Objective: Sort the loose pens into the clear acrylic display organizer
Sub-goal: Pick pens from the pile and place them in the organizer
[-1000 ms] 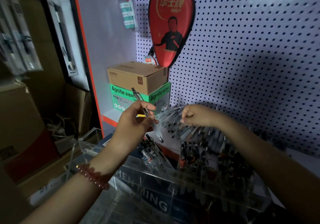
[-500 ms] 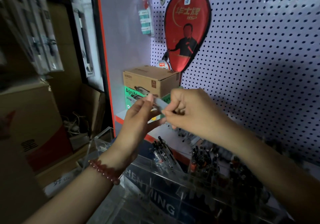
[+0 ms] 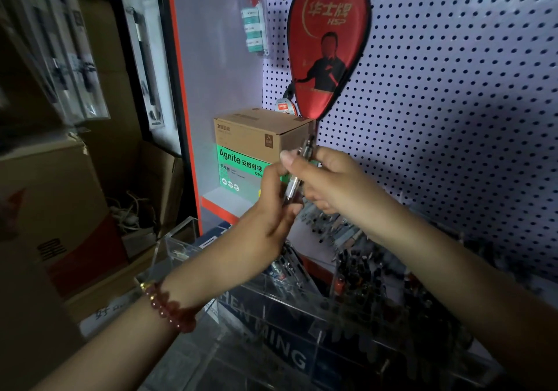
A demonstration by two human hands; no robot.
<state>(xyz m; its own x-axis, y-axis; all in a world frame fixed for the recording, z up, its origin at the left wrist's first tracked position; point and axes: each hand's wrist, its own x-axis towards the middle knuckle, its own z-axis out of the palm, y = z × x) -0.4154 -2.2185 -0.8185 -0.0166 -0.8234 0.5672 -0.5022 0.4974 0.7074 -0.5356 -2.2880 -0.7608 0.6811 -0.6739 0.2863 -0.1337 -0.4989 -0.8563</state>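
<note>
Both hands hold one clear-barrelled pen (image 3: 294,185) upright in front of the stacked boxes. My left hand (image 3: 271,212) grips its lower part, fingers curled round the barrel. My right hand (image 3: 329,179) pinches the upper part near the dark clip end (image 3: 308,148). Below them stands the clear acrylic organizer (image 3: 271,315), its compartments on the right full of dark pens (image 3: 362,273). A heap of loose pens (image 3: 332,230) lies on the shelf behind it, partly hidden by my right forearm.
A brown carton (image 3: 256,134) sits on a green Agnite box (image 3: 241,170) at the back left. A red racket cover (image 3: 329,40) hangs on the white pegboard (image 3: 453,88). Cardboard boxes (image 3: 51,209) stand at the left.
My right hand left the loose pens and came up to meet my left hand. Both now hold the pen, which has turned upright, higher than before. The view has shifted left.
</note>
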